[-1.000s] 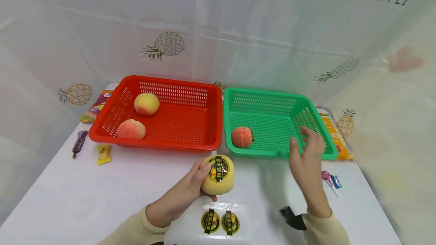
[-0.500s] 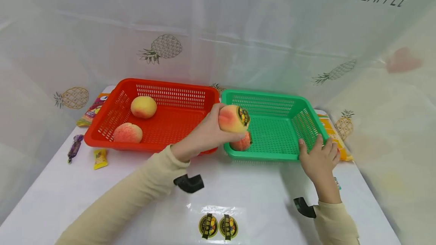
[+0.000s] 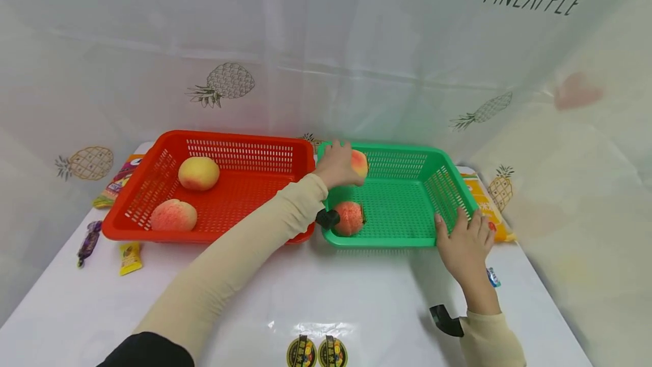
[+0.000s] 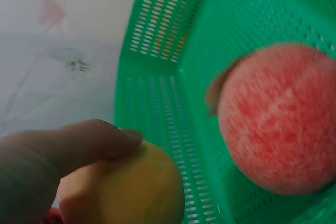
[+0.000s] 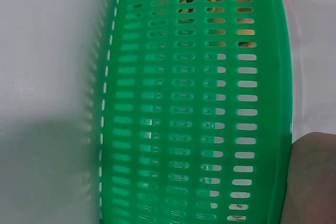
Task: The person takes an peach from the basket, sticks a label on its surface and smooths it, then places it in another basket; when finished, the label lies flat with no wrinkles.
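My left hand point(image 3: 336, 166) holds a yellow and pink peach point(image 3: 359, 163) inside the back left part of the green basket point(image 3: 379, 241). In the left wrist view the thumb point(image 4: 100, 137) lies along the top of this peach point(image 4: 142, 187). A redder peach point(image 3: 348, 218), with a dark label edge on its right side, sits in the basket's front left corner. My right hand point(image 3: 466, 248) rests on the basket's front right corner, fingers spread over the rim. The right wrist view shows the slotted basket wall point(image 5: 184, 98) with part of the hand point(image 5: 315, 177) against its rim.
The red basket point(image 3: 204, 237) on the left contains two peaches point(image 3: 198, 173). A clear sheet with two round black stickers point(image 3: 301, 351) lies at the front. Wrapped candies point(image 3: 130, 258) and snack bags point(image 3: 118, 183) lie around the baskets on the white table point(image 3: 356, 287).
My left hand has carried the stickered peach from the table's front up and over into the green basket. My right hand has moved onto that basket's right corner.
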Tool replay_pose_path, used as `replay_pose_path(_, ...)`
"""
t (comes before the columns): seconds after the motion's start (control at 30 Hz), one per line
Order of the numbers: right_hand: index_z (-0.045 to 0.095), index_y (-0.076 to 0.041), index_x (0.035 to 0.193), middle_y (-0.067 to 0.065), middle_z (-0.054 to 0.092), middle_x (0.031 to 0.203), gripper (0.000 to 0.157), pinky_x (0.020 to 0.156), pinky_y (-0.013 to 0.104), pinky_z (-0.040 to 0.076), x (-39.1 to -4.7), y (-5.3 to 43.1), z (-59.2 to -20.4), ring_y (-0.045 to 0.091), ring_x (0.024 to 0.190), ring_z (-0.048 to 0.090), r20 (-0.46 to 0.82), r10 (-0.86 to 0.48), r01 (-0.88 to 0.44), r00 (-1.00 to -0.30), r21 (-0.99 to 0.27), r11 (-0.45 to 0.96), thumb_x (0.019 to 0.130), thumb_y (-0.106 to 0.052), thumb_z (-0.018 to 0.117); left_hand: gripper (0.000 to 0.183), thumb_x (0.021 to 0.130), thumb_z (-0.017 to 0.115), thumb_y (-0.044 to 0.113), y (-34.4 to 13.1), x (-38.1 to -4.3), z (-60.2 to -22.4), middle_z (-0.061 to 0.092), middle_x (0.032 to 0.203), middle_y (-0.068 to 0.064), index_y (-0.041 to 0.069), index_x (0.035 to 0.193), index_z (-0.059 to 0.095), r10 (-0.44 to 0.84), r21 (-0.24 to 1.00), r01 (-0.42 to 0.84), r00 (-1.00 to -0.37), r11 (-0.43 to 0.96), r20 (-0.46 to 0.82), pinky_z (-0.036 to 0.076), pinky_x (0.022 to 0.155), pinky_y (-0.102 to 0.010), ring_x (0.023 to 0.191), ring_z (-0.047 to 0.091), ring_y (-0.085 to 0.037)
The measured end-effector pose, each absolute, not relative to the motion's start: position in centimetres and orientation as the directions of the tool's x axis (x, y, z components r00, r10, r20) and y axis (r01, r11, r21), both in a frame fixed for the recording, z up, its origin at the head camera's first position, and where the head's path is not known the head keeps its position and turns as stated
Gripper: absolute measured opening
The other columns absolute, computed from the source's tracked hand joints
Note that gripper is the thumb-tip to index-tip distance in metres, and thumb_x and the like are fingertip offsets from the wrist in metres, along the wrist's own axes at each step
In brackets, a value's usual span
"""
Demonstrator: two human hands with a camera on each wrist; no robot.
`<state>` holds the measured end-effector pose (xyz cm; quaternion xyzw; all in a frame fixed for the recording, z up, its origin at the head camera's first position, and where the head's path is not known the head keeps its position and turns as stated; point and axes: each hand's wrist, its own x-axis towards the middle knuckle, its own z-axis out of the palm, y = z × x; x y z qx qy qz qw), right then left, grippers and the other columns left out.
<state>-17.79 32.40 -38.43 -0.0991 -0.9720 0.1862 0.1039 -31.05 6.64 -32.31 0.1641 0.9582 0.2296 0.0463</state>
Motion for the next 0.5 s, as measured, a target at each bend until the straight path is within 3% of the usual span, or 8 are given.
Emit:
replay_pose_path(0.13, 0.018, 0.009, 0.135, 0.036, -0.004, 0.139, 0.072, 0.096, 0.064, -0.009, -17.6, 32.4, -38.5, 0.050, 0.128, -0.009, 0.171, 0.229, 0.149, -0.958, -0.388, 0.910, 0.093, -0.050, 0.023, 0.074, 0.073, 0.063, 0.034, 7.2, -31.5, -33.3, 0.036, 0.128, -0.014, 0.009, 0.134, 0.028, 0.356, 0.475, 0.285, -0.932, 0.832, -0.065, 0.044, 0.076, -0.037, 0.103, 0.043, -0.029)
replay_pose_path(0.33, 0.021, 0.010, 0.133, 0.037, 0.000, 0.138, 0.071, 0.095, 0.065, -0.007, -17.6, 32.8, -38.7, 0.051, 0.127, -0.004, 0.192, 0.232, 0.144, -0.954, -0.386, 0.911, 0.093, -0.049, 0.025, 0.072, 0.072, 0.066, 0.027, 7.7, -31.9, -35.0, 0.044, 0.119, -0.012, 0.009, 0.132, 0.031, 0.414, 0.442, 0.317, -0.899, 0.839, -0.140, 0.044, 0.066, -0.032, 0.088, 0.048, -0.023)
replay_pose_path(0.5, 0.023, 0.010, 0.133, 0.037, 0.001, 0.139, 0.072, 0.095, 0.064, -0.007, -17.9, 32.8, -38.9, 0.050, 0.128, -0.005, 0.204, 0.241, 0.146, -0.949, -0.395, 0.907, 0.093, -0.049, 0.025, 0.041, 0.075, 0.064, 0.020, 8.0, -31.6, -34.8, 0.045, 0.114, -0.014, 0.008, 0.110, 0.050, 0.406, 0.336, 0.327, -0.892, 0.883, -0.198, 0.038, 0.055, -0.027, 0.075, 0.046, -0.020)
